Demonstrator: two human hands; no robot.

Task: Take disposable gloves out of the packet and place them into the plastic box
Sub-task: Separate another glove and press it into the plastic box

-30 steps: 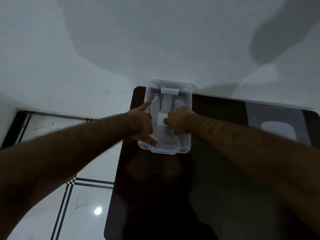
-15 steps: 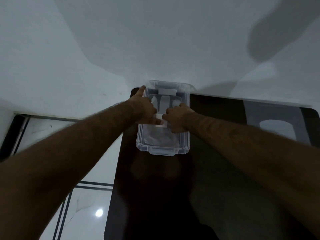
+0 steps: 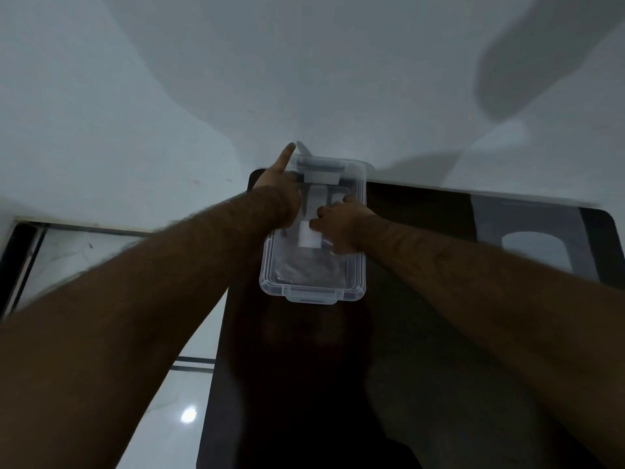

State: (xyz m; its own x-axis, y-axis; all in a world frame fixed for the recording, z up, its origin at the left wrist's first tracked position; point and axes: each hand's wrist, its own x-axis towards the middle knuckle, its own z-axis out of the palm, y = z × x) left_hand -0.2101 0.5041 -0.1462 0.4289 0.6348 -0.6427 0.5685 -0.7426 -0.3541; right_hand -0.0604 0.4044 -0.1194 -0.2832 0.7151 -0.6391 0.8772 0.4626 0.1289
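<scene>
A clear plastic box [image 3: 313, 294] stands on the far left corner of a dark table [image 3: 304, 384], against the wall. My right hand [image 3: 341, 225] reaches into the box and pinches a transparent packet with a white label [image 3: 308, 239]; crumpled clear film lies below it in the box. My left hand [image 3: 279, 194] is over the box's far left corner, index finger stretched away from me. A thin clear glove [image 3: 302, 147] shows as a pale sliver beside that fingertip and seems to be drawn up from the box. The grip itself is hidden by the back of the hand.
A pale wall [image 3: 304, 79] rises right behind the box. The table's left edge drops to a glossy white tiled floor [image 3: 176, 401] with dark lines. A grey reflection [image 3: 531, 245] shows on the table at the far right.
My left hand has moved away from me, from the middle of the box to its far left corner, pulling clear film with it. My right hand stays on the packet.
</scene>
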